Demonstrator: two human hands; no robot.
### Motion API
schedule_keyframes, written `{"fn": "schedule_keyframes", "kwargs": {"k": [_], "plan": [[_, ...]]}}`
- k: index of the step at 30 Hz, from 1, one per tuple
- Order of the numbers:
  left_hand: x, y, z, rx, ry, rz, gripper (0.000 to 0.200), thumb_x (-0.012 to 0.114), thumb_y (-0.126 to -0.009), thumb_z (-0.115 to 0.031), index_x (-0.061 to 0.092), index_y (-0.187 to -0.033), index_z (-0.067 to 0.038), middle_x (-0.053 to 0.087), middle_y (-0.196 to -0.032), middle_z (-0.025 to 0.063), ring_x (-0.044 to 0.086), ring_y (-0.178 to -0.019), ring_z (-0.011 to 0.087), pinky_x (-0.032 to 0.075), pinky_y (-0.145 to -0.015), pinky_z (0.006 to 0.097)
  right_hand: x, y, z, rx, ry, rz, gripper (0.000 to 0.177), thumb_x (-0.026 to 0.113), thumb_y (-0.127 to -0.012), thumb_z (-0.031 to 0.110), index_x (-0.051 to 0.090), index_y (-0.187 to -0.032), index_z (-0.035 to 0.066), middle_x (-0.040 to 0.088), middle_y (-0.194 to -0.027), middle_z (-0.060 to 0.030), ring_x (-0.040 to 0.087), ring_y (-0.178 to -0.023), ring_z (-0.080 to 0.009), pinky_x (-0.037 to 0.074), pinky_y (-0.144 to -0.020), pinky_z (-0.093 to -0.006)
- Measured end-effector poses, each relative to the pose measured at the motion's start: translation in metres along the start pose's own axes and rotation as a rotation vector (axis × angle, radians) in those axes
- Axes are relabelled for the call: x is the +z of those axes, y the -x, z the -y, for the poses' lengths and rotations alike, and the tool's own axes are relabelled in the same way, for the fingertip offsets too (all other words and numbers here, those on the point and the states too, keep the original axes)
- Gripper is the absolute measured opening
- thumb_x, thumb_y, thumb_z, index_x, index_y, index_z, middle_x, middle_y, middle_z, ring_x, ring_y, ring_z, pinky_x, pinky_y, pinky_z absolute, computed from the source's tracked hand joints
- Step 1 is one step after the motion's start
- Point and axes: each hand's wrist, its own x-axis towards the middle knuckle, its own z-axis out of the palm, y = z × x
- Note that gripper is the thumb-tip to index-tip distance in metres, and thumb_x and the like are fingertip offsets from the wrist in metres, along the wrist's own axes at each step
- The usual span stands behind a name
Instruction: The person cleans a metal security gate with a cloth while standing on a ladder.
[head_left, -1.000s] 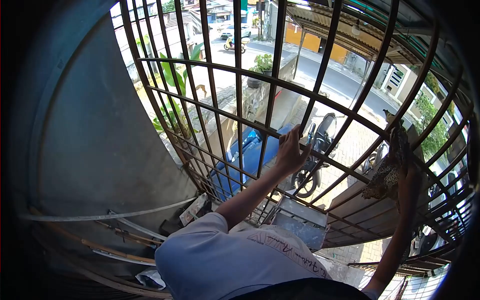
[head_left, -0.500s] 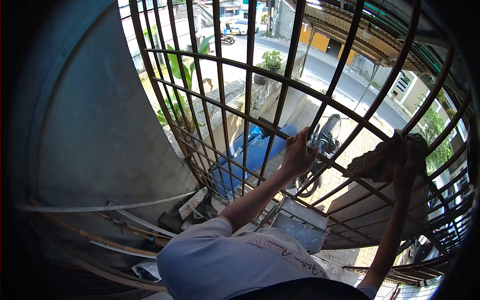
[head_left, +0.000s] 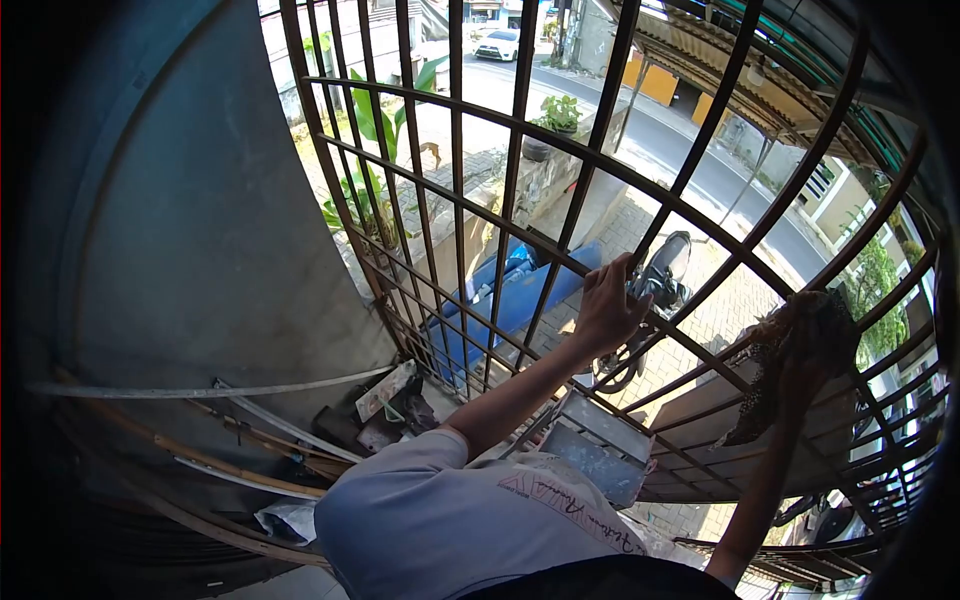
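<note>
Dark metal bars of a window grille (head_left: 455, 205) cross most of the view. My left hand (head_left: 608, 308) grips a crossbar near the centre, its fingers bent over the metal. Further right, my right hand (head_left: 803, 350) is closed on a dark, speckled cloth (head_left: 765, 385) against the bars. The cloth hangs down below the hand, and part of it lies in shadow. Both arms are raised and reach forward.
A plain grey wall (head_left: 190, 230) stands at the left, with long strips (head_left: 215, 391) leaning low. A metal stand (head_left: 595, 445) is below my left arm. Beyond the bars are a motorcycle (head_left: 665, 270), a blue object (head_left: 510, 305), plants and a white car (head_left: 497, 45).
The cloth has swung from spread out leftward to hanging down under my right hand, which is slightly lower. My left hand stays on the bar. The view has shifted slightly.
</note>
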Motion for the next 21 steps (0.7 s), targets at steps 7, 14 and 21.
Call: {"fn": "schedule_keyframes", "kwargs": {"k": [7, 14, 21], "plan": [[-0.003, -0.003, -0.002, -0.046, 0.022, 0.043, 0.064, 0.066, -0.082, -0.025, 0.033, -0.133, -0.005, 0.057, -0.103, 0.0154, 0.05, -0.105, 0.0311, 0.03, -0.097, 0.0414, -0.01, -0.013, 0.003, -0.06, -0.146, -0.001, 0.052, 0.072, -0.083, 0.03, 0.055, -0.123, 0.002, 0.059, -0.112, -0.0192, 0.054, -0.111, -0.0348, 0.041, -0.096, -0.0463], [-0.001, -0.001, 0.0, -0.028, -0.007, 0.046, 0.067, 0.067, -0.082, -0.026, 0.033, -0.135, -0.004, 0.058, -0.108, 0.0161, 0.05, -0.107, 0.0322, 0.03, -0.098, 0.042, -0.019, -0.023, -0.015, 0.023, -0.489, 0.254, 0.043, 0.066, -0.088, 0.02, 0.055, -0.125, 0.001, 0.064, -0.109, -0.0169, 0.063, -0.098, -0.0294, 0.049, -0.085, -0.0391], [0.006, -0.001, 0.011, 0.071, -0.056, -0.017, 0.066, 0.064, -0.084, -0.027, 0.033, -0.136, -0.003, 0.058, -0.108, 0.0155, 0.052, -0.107, 0.0311, 0.03, -0.097, 0.0421, -0.034, -0.042, 0.024, 0.146, -0.272, 0.344, 0.028, 0.057, -0.093, 0.013, 0.061, -0.119, 0.003, 0.065, -0.111, -0.0125, 0.061, -0.105, -0.0263, 0.046, -0.091, -0.0378]]}}
